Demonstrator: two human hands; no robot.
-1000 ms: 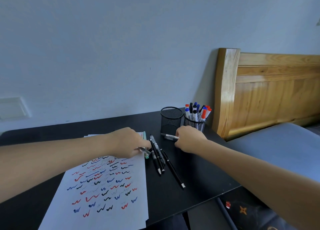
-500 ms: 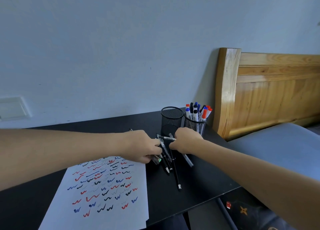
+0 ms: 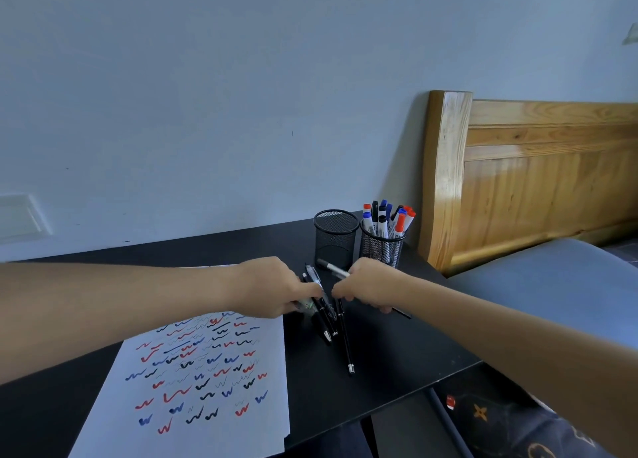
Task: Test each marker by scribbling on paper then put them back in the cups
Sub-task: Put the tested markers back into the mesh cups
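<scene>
now our two hands have come together. a second ago the black pens [image 3: 328,323] lay spread out at three o'clock of the paper [image 3: 207,371]; now they sit in one bunch. our left hand [image 3: 276,286] curls its fingers round the bunch. our right hand [image 3: 371,285] pinches a grey marker [image 3: 333,270]. the empty cup [image 3: 335,238] waits at one o'clock, so we think putting back comes next.
</scene>
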